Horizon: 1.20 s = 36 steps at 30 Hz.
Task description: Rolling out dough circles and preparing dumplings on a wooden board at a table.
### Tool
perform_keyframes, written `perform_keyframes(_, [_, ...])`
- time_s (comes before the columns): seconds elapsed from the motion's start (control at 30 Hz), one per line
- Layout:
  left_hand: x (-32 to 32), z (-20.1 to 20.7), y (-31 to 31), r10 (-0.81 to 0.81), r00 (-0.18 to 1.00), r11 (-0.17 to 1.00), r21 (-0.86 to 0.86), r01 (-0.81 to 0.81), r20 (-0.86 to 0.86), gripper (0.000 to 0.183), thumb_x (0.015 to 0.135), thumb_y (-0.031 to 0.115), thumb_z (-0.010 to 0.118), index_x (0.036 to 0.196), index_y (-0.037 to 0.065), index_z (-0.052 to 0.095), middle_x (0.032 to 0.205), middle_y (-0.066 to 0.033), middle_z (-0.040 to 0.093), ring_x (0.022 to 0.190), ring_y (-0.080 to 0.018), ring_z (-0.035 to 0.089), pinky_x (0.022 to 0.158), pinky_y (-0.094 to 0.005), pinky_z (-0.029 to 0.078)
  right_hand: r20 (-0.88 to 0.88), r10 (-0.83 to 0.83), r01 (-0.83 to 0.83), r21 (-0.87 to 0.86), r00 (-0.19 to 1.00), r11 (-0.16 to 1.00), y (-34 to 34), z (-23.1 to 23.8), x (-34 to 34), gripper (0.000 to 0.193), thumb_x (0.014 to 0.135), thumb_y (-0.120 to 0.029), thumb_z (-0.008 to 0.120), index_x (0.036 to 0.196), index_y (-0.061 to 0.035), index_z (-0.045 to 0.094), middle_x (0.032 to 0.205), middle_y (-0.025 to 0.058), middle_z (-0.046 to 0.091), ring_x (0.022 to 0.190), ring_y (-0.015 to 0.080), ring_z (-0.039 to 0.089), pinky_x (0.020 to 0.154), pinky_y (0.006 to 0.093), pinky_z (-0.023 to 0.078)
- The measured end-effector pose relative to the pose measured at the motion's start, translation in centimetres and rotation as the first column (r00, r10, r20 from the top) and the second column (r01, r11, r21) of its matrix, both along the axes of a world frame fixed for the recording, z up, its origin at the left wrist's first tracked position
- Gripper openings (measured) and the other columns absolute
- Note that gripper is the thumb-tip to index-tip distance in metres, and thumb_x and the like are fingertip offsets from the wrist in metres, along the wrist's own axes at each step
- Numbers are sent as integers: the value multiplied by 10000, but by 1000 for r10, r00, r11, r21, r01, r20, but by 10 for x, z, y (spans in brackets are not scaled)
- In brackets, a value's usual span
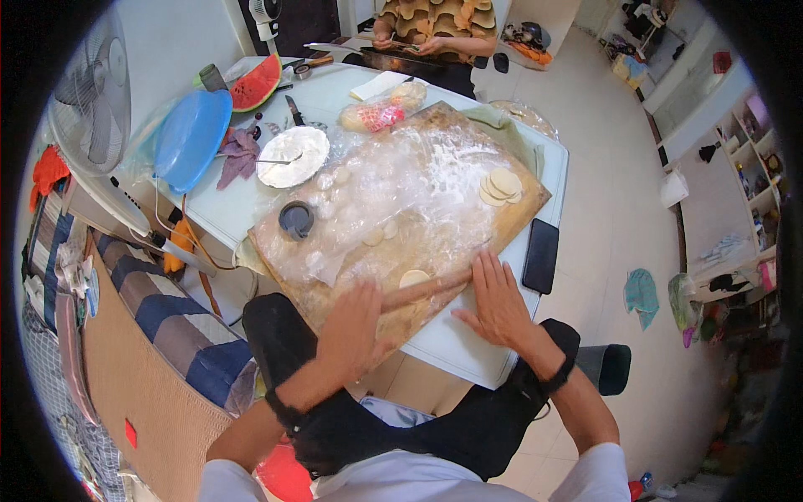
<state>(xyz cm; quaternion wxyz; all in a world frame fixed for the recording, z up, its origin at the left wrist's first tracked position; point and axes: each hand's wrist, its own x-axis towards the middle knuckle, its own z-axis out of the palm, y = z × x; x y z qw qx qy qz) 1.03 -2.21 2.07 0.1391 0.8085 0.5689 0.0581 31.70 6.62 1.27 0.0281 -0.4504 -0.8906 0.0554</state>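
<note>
Near the front edge of a floured wooden board [531, 201], my left hand [350, 328] lies over one end of a wooden rolling pin [428, 288]. My right hand [498, 303] rests flat on the pin's other end, fingers stretched out. Both palms press down without the fingers wrapping round it. A round dough wrapper [413, 277] lies just beyond the pin, its near part hidden. Clear plastic film [376, 188] covers much of the board, with several dough pieces [335, 177] under it. Several finished wrappers [502, 184] are stacked at the right.
A dark cup [296, 219] stands at the board's left. Beyond it are a white bowl of flour [294, 151], a blue basin [191, 138] and cut watermelon [256, 84]. A phone [541, 256] lies by the right table edge. Across the table sits another person [435, 29].
</note>
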Motion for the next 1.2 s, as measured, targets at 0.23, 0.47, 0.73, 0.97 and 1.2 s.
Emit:
perform_keyframes(0.23, [-8,-15,54,104,985,982,146,-124,137,994,944,550,655,1581,-118,284,1634,-317,340,1536,-448,313,1277,-522,224,-31,-58,59,13,998,998,42,1,-16,981,983,-574,611,1559,145,274,1639,340,294,1553,466,256,1255,604,214])
perform_keyframes(0.47, [6,-1,1,-64,997,997,35,65,-42,938,981,516,627,1574,-128,288,1623,-342,335,1532,-468,306,1267,-538,240,62,-40,39,10,997,999,-3,9,5,960,1005,-572,587,1581,118,249,1651,341,263,1554,485,246,1257,601,217])
perform_keyframes(0.73, [5,-3,6,7,999,999,43,-8,39,934,947,427,700,1582,-117,285,1634,-320,337,1548,-448,290,1273,-540,215,25,-50,52,-85,998,995,6,7,9,897,1035,-530,548,1566,138,269,1642,350,283,1551,476,255,1244,619,228])
perform_keyframes(0.97, [-4,-13,49,200,965,968,119,-222,170,947,942,428,705,1587,-106,264,1646,-327,300,1540,-472,285,1276,-542,214,-23,-35,35,37,999,999,37,7,-8,948,1009,-568,576,1558,143,274,1642,344,287,1562,474,236,1251,610,223])
perform_keyframes(1.2, [6,-11,-16,16,1000,1000,26,-16,3,965,920,415,733,1562,-144,278,1628,-342,317,1520,-484,310,1274,-548,220,28,-4,4,-10,1000,1000,16,7,7,943,1014,-564,565,1571,134,264,1646,344,278,1559,473,244,1246,612,227])
